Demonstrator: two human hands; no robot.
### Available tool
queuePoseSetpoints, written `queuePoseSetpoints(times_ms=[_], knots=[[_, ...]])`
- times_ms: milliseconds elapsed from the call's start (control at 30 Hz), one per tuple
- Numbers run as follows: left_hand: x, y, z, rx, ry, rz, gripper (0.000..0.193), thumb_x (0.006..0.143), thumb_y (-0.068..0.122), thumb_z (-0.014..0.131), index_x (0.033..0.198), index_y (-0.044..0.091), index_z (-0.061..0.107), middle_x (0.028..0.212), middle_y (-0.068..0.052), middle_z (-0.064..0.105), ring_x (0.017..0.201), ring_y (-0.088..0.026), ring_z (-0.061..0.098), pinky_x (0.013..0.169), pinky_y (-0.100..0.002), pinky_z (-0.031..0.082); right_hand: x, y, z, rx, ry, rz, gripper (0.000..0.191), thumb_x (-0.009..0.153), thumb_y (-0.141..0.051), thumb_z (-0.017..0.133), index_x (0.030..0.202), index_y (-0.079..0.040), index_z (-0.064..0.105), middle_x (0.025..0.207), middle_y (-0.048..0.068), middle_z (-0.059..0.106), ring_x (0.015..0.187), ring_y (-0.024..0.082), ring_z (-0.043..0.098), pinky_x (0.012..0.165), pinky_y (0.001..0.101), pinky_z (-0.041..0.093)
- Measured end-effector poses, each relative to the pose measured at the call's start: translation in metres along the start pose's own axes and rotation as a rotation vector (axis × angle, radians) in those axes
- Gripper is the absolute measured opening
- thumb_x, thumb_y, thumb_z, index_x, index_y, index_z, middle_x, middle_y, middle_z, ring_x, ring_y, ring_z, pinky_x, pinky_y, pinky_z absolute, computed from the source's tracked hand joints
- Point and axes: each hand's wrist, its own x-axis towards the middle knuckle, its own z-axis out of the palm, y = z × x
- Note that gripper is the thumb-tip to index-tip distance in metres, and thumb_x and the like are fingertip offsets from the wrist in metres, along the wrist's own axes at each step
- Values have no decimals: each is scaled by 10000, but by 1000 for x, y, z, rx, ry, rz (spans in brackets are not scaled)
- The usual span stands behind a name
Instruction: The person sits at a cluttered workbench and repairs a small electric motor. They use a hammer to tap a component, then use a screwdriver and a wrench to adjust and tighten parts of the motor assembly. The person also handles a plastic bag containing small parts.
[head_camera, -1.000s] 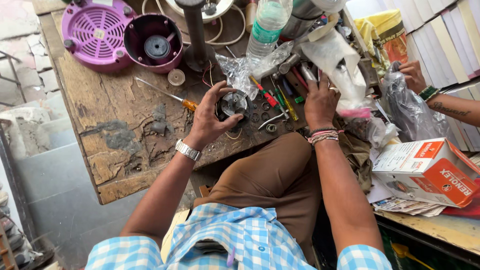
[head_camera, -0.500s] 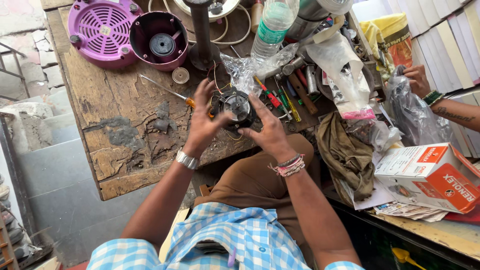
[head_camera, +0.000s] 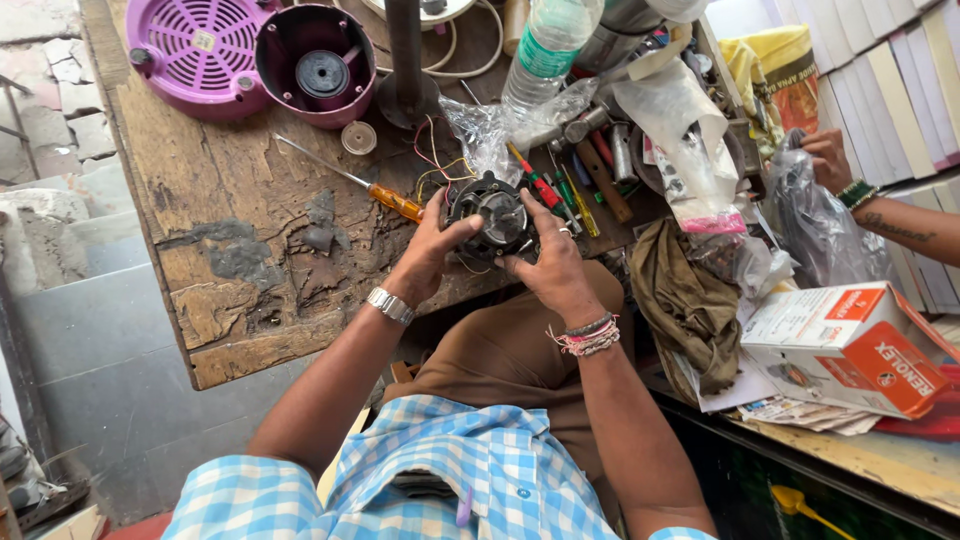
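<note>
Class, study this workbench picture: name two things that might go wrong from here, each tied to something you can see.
1. The left hand and right hand hold the small motor over the bench edge; a slip might drop it onto the lap.
2. Thin coloured wires trail from the motor and may snag or tear when it turns.

Both bare forearms are extended forward and angled inward. The left hand (head_camera: 428, 248) and right hand (head_camera: 552, 265) are curled, fingers closed in a shared grip.
</note>
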Motion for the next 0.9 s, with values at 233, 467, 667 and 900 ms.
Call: queuePoseSetpoints(times_ms=[233, 467, 667, 900], knots=[[-4, -21, 10, 333, 229, 448, 1371, 569, 367, 969, 1623, 83, 140, 1574, -205, 348, 1436, -364, 433, 1151, -461, 443, -11, 18, 4, 366, -52, -125, 931, 761, -7, 865, 1544, -37, 360, 1447, 158, 573, 1305, 252, 586, 1088, 369, 494], [-17, -4, -6, 1124, 459, 921, 1407, 537, 391, 981, 1613, 70, 132, 1545, -259, 361, 1428, -454, 356, 1183, -579, 311, 11, 38, 54, 785, -170, 156, 783, 857, 53, 743, 1536, -5, 358, 1422, 135, 581, 1277, 158, 584, 1074, 301, 510], [-14, -11, -11, 1273, 503, 872, 1381, 545, 431, 970, 1611, 87, 162, 1573, -262, 325, 1387, -493, 361, 1157, -581, 325, 8, 44, 69, 768, -124, 119, 781, 836, 69, 737, 1536, 8, 396, 1451, 121, 560, 1297, 164, 558, 1098, 302, 476], [-13, -15, -18, 1304, 475, 922, 1393, 562, 475, 968, 1614, 78, 145, 1590, -253, 294, 1406, -499, 355, 1172, -598, 321, 12, 55, 67, 817, 144, 272, 429, 931, 31, 664, 1357, 13, 614, 1227, 74, 701, 1065, 112, 648, 923, 261, 539]])
